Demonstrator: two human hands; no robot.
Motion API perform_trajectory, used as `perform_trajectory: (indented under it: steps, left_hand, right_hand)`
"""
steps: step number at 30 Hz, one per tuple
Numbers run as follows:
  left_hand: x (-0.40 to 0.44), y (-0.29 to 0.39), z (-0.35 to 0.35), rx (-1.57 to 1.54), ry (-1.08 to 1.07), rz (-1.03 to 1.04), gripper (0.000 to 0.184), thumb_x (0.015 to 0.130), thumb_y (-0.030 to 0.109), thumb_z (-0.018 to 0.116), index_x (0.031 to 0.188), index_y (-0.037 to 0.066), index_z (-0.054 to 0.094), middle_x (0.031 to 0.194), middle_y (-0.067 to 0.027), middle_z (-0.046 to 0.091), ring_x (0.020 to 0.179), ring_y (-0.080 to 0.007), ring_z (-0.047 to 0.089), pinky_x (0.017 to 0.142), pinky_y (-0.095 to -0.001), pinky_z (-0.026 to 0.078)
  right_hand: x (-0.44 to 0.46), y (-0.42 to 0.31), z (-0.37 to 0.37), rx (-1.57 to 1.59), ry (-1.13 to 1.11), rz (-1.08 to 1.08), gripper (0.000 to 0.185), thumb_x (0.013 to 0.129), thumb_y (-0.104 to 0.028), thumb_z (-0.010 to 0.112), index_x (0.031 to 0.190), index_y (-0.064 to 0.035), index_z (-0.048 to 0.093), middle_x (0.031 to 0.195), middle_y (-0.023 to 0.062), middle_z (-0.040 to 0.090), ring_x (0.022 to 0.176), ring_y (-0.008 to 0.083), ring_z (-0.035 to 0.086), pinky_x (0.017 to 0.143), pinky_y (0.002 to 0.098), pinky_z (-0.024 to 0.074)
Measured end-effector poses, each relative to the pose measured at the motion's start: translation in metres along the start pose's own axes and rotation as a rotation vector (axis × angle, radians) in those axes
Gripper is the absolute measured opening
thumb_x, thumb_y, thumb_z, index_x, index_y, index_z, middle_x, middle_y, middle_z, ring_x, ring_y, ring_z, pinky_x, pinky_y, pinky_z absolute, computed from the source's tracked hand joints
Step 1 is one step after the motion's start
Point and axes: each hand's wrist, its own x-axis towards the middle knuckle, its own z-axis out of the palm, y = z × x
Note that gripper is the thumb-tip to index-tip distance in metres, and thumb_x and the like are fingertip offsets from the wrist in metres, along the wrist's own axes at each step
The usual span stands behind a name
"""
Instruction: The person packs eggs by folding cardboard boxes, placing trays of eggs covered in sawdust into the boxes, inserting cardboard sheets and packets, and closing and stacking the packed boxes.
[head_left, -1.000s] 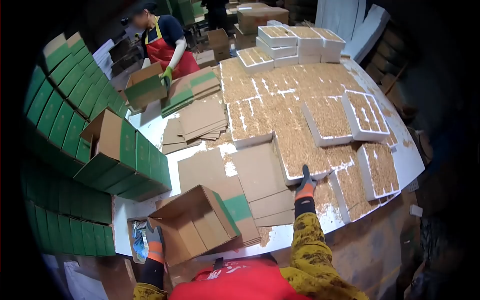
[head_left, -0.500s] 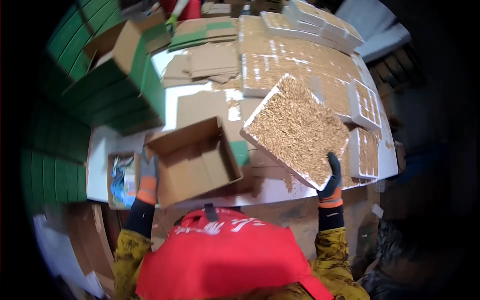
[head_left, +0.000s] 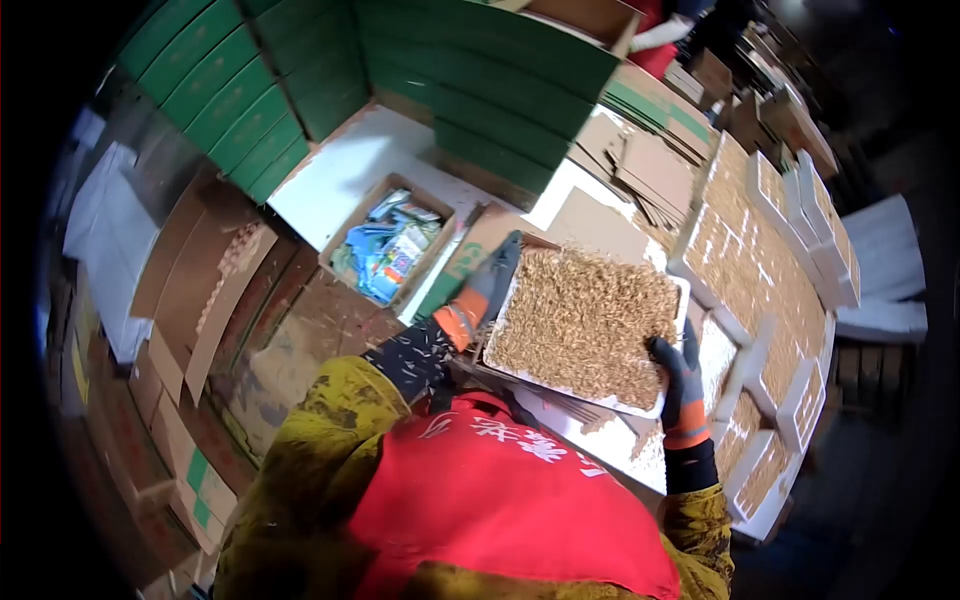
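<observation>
A white foam tray (head_left: 590, 325), filled with tan, grain-like bits, lies over the cardboard box (head_left: 537, 241), which it mostly hides; how deep it sits inside I cannot tell. My right hand (head_left: 682, 375) grips the tray's right edge, thumb over the rim. On the other side my left hand (head_left: 492, 290), in a grey and orange glove, is closed on the box's left wall. Left of that hand stands a small carton (head_left: 330, 262) with blue, printed packets (head_left: 390, 250) in it.
Green boxes (head_left: 480, 100) are stacked behind the small carton. Flattened cardboard (head_left: 650, 170) lies on the white table (head_left: 340, 165). More filled foam trays (head_left: 745, 235) cover the right side, some stacked. Another person's sleeve (head_left: 660, 35) shows at the far back.
The view has swung left. The tray has moved left from beside the box to over it, covering its opening. Both hands have come closer together.
</observation>
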Motion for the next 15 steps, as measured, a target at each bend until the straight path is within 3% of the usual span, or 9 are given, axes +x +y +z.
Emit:
perform_trajectory:
  steps: [1,4,6,7,8,12,13,14,15]
  left_hand:
    - [-0.006,0.008,-0.004,-0.262,-0.016,0.04,0.037,0.098,0.011,0.045,0.132,-0.005,0.047,0.122,-0.0109,0.057,0.11,-0.0206,0.054,0.1,-0.0281,0.043]
    - [-0.019,0.09,0.002,0.306,-0.002,-0.025,0.031,0.096,0.007,0.046,0.125,-0.001,0.053,0.119,-0.0093,0.059,0.106,-0.0181,0.056,0.096,-0.0272,0.044]
    - [-0.006,0.119,-0.042,0.889,0.059,0.205,0.027,0.089,0.005,0.053,0.114,0.007,0.06,0.11,-0.0099,0.062,0.099,-0.0217,0.059,0.089,-0.0314,0.046]
    - [-0.003,0.118,-0.075,1.171,0.208,0.184,0.025,0.086,0.021,0.061,0.106,0.008,0.062,0.105,-0.0155,0.062,0.099,-0.033,0.059,0.084,-0.0387,0.048]
    - [-0.005,0.148,-0.083,1.532,0.156,0.227,0.021,0.085,0.023,0.061,0.103,0.01,0.063,0.108,-0.0125,0.06,0.1,-0.0323,0.057,0.084,-0.0391,0.047]
    - [-0.003,0.137,-0.127,2.068,0.043,-0.092,0.066,0.08,0.053,0.059,0.126,0.007,0.052,0.129,-0.0196,0.051,0.12,-0.035,0.047,0.101,-0.046,0.035]
    - [0.013,0.137,-0.134,1.93,-0.038,-0.504,0.072,0.078,0.057,0.058,0.126,0.004,0.051,0.128,-0.022,0.052,0.121,-0.0376,0.047,0.101,-0.0483,0.034]
    - [0.023,0.123,-0.145,1.893,-0.071,-0.457,0.069,0.077,0.056,0.06,0.124,0.005,0.054,0.123,-0.0225,0.055,0.117,-0.0374,0.051,0.099,-0.0487,0.036]
    - [0.019,0.111,-0.157,1.993,-0.019,-0.223,0.063,0.077,0.055,0.06,0.118,0.006,0.059,0.116,-0.0228,0.059,0.111,-0.0368,0.055,0.098,-0.0467,0.039]
  right_hand:
    - [0.005,0.01,0.007,-0.03,-0.039,0.007,0.072,0.086,-0.006,0.061,0.147,-0.0053,0.023,0.122,0.0119,0.056,0.106,0.0199,0.058,0.092,0.0315,0.0465]
    - [0.014,0.055,-0.01,-0.254,-0.118,-0.014,0.068,0.088,-0.008,0.063,0.146,-0.0051,0.028,0.124,0.0075,0.056,0.102,0.0162,0.058,0.088,0.0297,0.0479]
    - [0.013,0.048,-0.008,-0.862,-0.125,0.013,0.061,0.085,-0.028,0.067,0.135,-0.0047,0.041,0.109,0.0168,0.065,0.093,0.0292,0.065,0.082,0.0359,0.0508]
    - [0.018,0.04,-0.006,-1.232,-0.143,-0.005,0.059,0.084,-0.036,0.068,0.129,-0.0044,0.047,0.101,0.0205,0.067,0.09,0.0347,0.066,0.08,0.039,0.0514]
    - [0.026,0.045,-0.005,-1.503,-0.148,-0.066,0.059,0.081,-0.049,0.067,0.115,-0.0033,0.052,0.091,0.024,0.066,0.087,0.0399,0.063,0.077,0.0445,0.0504]
    - [0.083,0.075,-0.01,-1.8,-0.228,-0.171,0.036,0.083,-0.042,0.063,0.084,-0.0062,0.064,0.079,0.0175,0.066,0.078,0.033,0.066,0.067,0.0432,0.0515]
    - [0.093,0.084,-0.005,-1.859,-0.311,-0.141,0.033,0.084,-0.04,0.062,0.081,-0.007,0.065,0.081,0.017,0.067,0.078,0.0315,0.066,0.067,0.042,0.0519]
    - [0.094,0.085,0.0,-1.839,-0.275,-0.25,0.032,0.085,-0.038,0.062,0.084,-0.0064,0.066,0.08,0.0162,0.067,0.076,0.0322,0.066,0.067,0.0416,0.0519]
    - [0.097,0.08,0.006,-1.819,-0.253,-0.375,0.031,0.086,-0.036,0.062,0.088,-0.0058,0.067,0.079,0.0154,0.067,0.074,0.0329,0.066,0.068,0.0411,0.052]
